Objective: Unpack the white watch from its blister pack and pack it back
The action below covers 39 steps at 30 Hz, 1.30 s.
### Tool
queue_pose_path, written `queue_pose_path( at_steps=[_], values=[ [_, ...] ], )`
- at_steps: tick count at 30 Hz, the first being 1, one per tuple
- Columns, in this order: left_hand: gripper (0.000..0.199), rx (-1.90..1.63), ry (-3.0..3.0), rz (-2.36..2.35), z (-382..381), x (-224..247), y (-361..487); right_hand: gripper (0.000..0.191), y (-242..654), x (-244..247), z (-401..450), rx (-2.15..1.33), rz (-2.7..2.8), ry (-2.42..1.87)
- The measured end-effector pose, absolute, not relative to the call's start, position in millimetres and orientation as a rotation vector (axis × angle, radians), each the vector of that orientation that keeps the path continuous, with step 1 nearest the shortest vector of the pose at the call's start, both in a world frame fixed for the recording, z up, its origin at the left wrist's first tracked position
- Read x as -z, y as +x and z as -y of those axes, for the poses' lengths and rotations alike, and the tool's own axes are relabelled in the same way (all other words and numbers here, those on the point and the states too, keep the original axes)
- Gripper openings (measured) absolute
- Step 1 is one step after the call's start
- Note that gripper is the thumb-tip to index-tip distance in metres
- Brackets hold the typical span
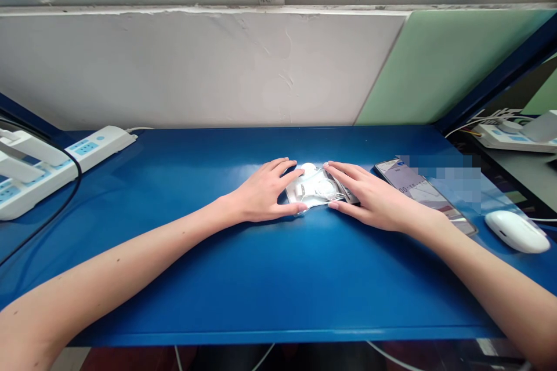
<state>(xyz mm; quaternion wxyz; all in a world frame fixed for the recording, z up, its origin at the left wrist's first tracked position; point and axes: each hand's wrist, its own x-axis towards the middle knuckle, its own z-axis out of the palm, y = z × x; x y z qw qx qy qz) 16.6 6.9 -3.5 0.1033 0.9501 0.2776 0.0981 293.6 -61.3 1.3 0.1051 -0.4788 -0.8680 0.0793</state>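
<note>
A small clear plastic packet (316, 186) lies on the blue table, with a white coiled cable and a small white block visible inside. My left hand (270, 190) rests at the packet's left side, fingers stretched out and spread, the thumb along its near edge. On the opposite side, my right hand (363, 192) has its fingers extended over the packet's right part, thumb near the front corner. Both hands appear to touch the packet, which stays flat on the tabletop. Part of its dark printed right end is hidden under my right hand.
A phone (429, 194) with a lit screen lies beyond my right wrist, near a white computer mouse (517, 232). White power strips stand at the left (93, 148) and far right (500, 136). A black cable (76, 185) loops over the left one. A wall (209, 69) closes the table's back.
</note>
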Motion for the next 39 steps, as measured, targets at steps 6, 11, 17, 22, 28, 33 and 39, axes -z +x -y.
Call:
queue_pose_path(
  at_steps=[6, 11, 17, 22, 28, 33, 39],
  values=[
    [0.086, -0.264, 2.798, -0.828, -6.2, 2.2, 17.1, 0.072, 295.3, -1.7, 62.3, -0.255, 2.529, -1.435],
    [0.075, -0.277, 2.788, -0.843, -6.4, 2.8, 17.3, 0.071, 294.7, -4.6, 61.4, -0.317, 2.476, -1.423],
    [0.081, -0.306, 2.761, -0.831, -7.7, 4.2, 17.0, 0.072, 293.3, -6.3, 61.3, -0.278, 2.499, -1.423],
    [0.086, -0.328, 2.751, -0.834, -7.5, 4.3, 17.4, 0.077, 292.8, -7.5, 61.6, -0.249, 2.527, -1.452],
    [0.081, -0.356, 2.744, -0.831, -7.2, 5.5, 16.6, 0.074, 292.8, -8.7, 62.4, -0.272, 2.495, -1.459],
    [0.083, -0.361, 2.769, -0.833, -7.9, 6.8, 16.3, 0.075, 292.8, -10.2, 62.6, -0.274, 2.505, -1.466],
    [0.090, -0.377, 2.799, -0.906, -6.0, 7.2, 17.4, 0.076, 292.3, -10.5, 62.6, -0.275, 2.506, -1.490]
  ],
)
